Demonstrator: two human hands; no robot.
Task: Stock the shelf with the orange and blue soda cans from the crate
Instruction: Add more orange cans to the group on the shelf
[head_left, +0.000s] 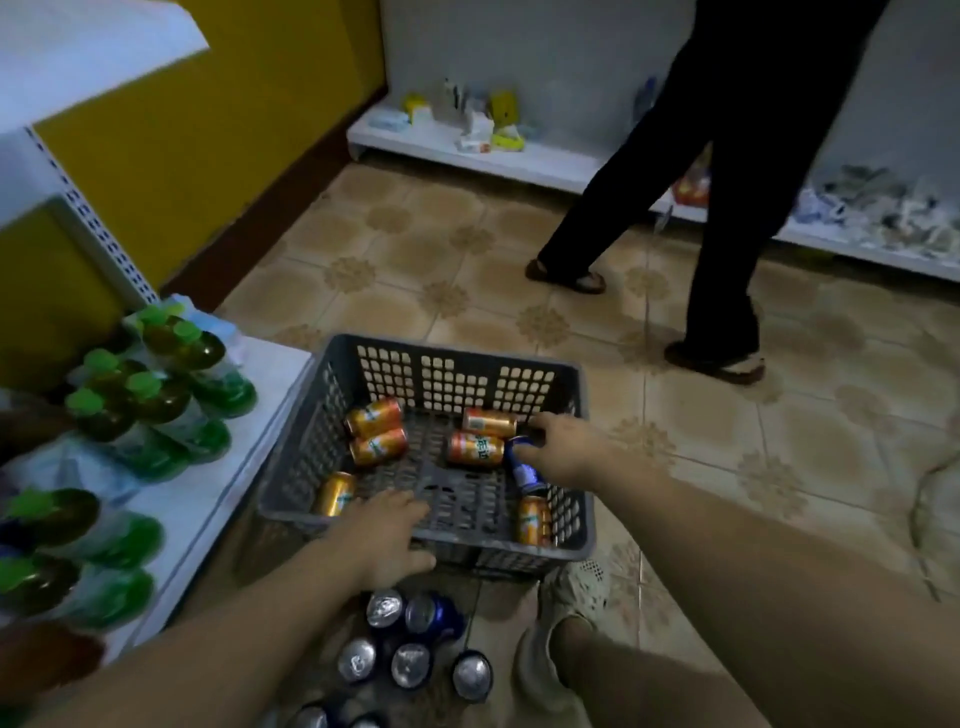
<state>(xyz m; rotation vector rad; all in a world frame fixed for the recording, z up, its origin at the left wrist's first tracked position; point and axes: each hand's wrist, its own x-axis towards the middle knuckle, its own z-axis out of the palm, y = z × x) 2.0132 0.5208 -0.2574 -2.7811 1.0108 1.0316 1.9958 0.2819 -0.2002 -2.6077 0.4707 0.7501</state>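
A grey plastic crate (457, 364) stands on the tiled floor with several orange soda cans (376, 446) lying in it. My right hand (563, 449) reaches into its right side and closes around a blue can (524, 470). My left hand (387, 535) rests over the crate's near rim, fingers spread, holding nothing. Several blue cans (434, 616) stand upright on the floor just in front of the crate. The white shelf (234, 457) runs along the left.
Green-capped bottles (140, 410) fill the left shelf. A person in dark trousers and sandals (717, 249) walks across the floor behind the crate. A low white shelf (509, 156) with small goods lines the far wall. My foot in a light shoe (550, 644) is beside the standing cans.
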